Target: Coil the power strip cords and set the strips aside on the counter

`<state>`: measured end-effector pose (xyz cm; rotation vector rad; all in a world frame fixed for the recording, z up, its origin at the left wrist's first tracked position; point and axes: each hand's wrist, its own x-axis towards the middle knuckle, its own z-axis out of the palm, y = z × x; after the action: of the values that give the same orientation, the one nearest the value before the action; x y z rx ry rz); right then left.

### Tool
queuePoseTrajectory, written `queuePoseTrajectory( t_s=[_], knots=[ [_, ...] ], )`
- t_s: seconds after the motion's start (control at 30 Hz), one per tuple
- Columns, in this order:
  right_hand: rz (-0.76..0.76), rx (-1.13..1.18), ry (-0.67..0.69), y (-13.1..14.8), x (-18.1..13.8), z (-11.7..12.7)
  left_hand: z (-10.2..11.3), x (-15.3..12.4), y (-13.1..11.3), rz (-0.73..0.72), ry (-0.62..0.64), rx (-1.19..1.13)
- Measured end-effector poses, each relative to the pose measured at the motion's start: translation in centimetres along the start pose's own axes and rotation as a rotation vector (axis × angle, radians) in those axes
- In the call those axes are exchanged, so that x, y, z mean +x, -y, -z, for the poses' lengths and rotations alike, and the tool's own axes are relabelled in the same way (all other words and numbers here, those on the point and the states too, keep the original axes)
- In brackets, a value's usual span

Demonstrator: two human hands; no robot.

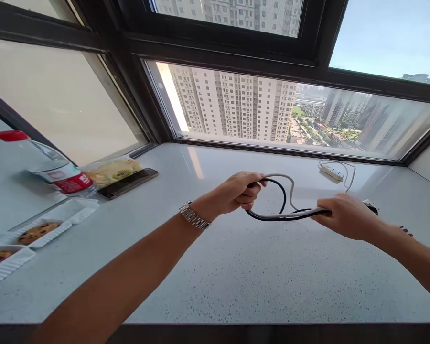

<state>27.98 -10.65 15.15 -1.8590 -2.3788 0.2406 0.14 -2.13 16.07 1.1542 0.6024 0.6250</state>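
Two cables, a black cable [284, 196] and a white cable [292, 188], run in loose loops between my hands above the counter. My left hand [238, 191], with a metal watch on its wrist, is closed round one end of the loops. Farther right, my right hand [347, 216] grips both cables where they lie side by side, its fingers mostly hidden under the hand. Behind it sits a white power strip [332, 172], with a white cord curling toward my right hand. A dark object [371, 207] shows partly behind the right wrist.
At the left lies a bottle with a red cap [57, 167], beside a bread packet [111, 172] and a phone [129, 183]. Cookies [39, 233] sit in a white plastic tray [80, 210]. The speckled white counter [229, 277] ends at dark-framed windows [222, 55].
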Motion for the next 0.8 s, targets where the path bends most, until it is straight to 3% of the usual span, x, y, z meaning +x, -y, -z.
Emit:
queuePoseTrajectory(
  t_s=[0.07,0.17,0.27,0.4,0.57,0.63,0.7,0.8],
  knots=[
    [0.066,-0.261,-0.2,-0.4,1.5,-0.4,-1.0,-0.7,0.5,-0.024,0.07,-0.002],
    [0.136,-0.471,-0.461,-0.9,3.8,-1.8,-2.9,-1.0,1.0,-0.034,0.203,0.061],
    [-0.019,-0.458,-0.582,-0.8,5.7,-3.5,-4.3,-0.4,1.7,-0.019,0.308,0.115],
    [-0.115,-0.045,-0.666,-0.1,7.6,-6.4,-4.0,0.9,2.6,0.107,0.422,0.048],
    [0.031,0.604,-1.044,1.5,9.5,-10.3,-1.5,1.7,4.7,0.199,0.437,-0.132],
    [0.058,0.866,-1.038,2.1,9.9,-11.2,-0.5,1.8,5.5,0.186,0.427,-0.158],
    [0.068,1.121,-0.949,2.6,9.8,-11.8,0.5,1.9,5.9,0.146,0.367,-0.159],
    [0.076,1.392,-0.773,3.1,8.8,-12.4,1.8,2.4,6.2,0.029,0.138,-0.132]
  ],
)
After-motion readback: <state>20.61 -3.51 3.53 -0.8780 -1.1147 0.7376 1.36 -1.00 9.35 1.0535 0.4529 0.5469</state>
